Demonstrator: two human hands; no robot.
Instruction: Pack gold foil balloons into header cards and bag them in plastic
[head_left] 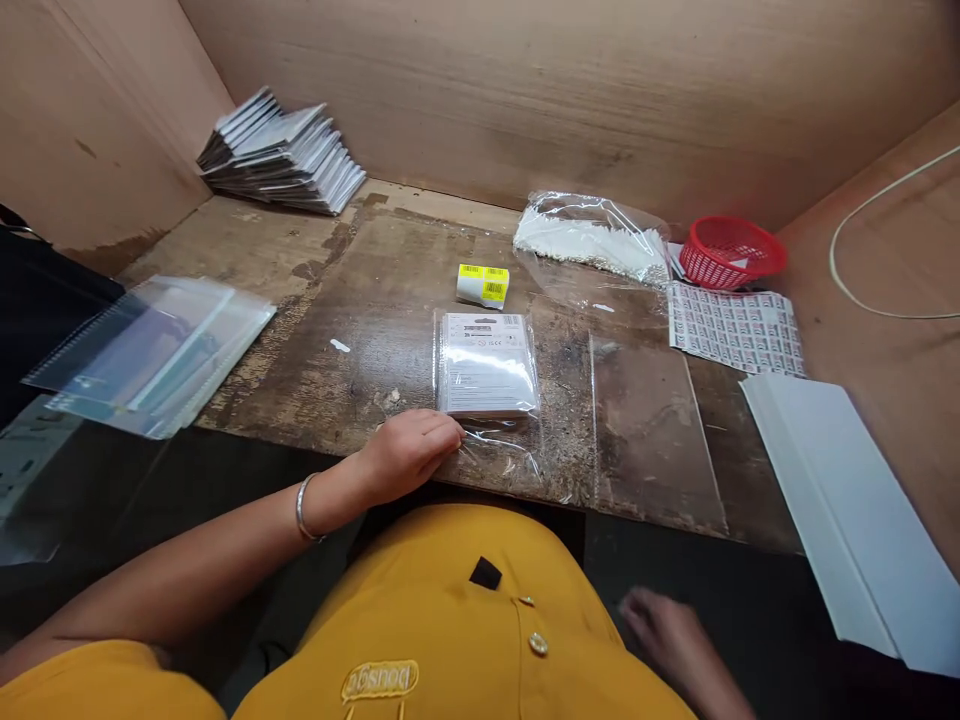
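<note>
Clear polythene bag [501, 452], 1, flat on a worn wooden bench top [330, 300] near its front edge, loose film end toward the wearer, holding 1 white printed card pack [487, 365].

Left hand [409, 455], 1, at the bag's lower edge, fingers together and slightly curled, fingertips [454, 432] touching the film just below the pack; forearm reaching in from lower left, 1 silver bangle [309, 507] at the wrist. Grip hard to judge from this angle: possibly only resting on the film. Right hand [667, 635], 1, blurred, low over dark ground below the bench edge, fingers apart, nothing visible in it.

Also on the bench: 1 small white item with 2 yellow barcode labels [483, 286], just behind the bag; 1 flat clear plastic sheet [652, 430], to the bag's right; 1 clear bag of white fluffy material [592, 240]; 1 red plastic basket [731, 253]; 1 printed label sheet [735, 328]; 1 fanned stack of flat packets [281, 155], back left corner; 1 pile of clear bagged packs [150, 355], left edge; 1 stack of white sheets [847, 510], right edge, overhanging. Beyond the bench, 1 white cable [862, 240] against 1 plywood side wall [885, 370].
</note>
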